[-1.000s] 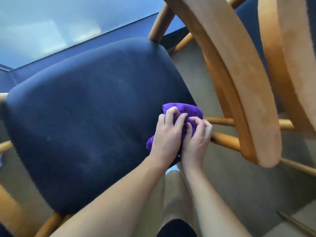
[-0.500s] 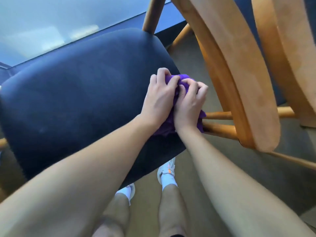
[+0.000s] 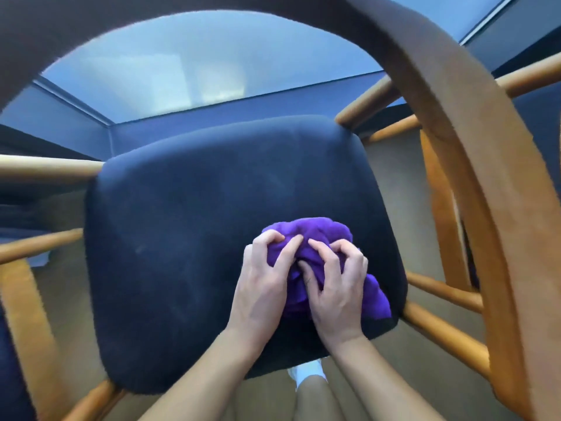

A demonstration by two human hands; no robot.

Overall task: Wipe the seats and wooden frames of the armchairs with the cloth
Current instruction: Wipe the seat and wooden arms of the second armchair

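the purple cloth (image 3: 318, 235) has come in from the right edge onto the near right of the dark seat (image 3: 182, 238). left grip (image 3: 261, 284) and right grip (image 3: 337, 287) both clutch it, fingers curled; seat wiping continues, the blurred wooden frame (image 3: 455, 132) probably still undone.

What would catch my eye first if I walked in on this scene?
The bunched bright purple cloth stands out most. It lies on the right part of the dark navy padded seat cushion, with the left hand and right hand gripping it side by side. A broad curved light wooden armrest sweeps down the right of the view, close to the camera.
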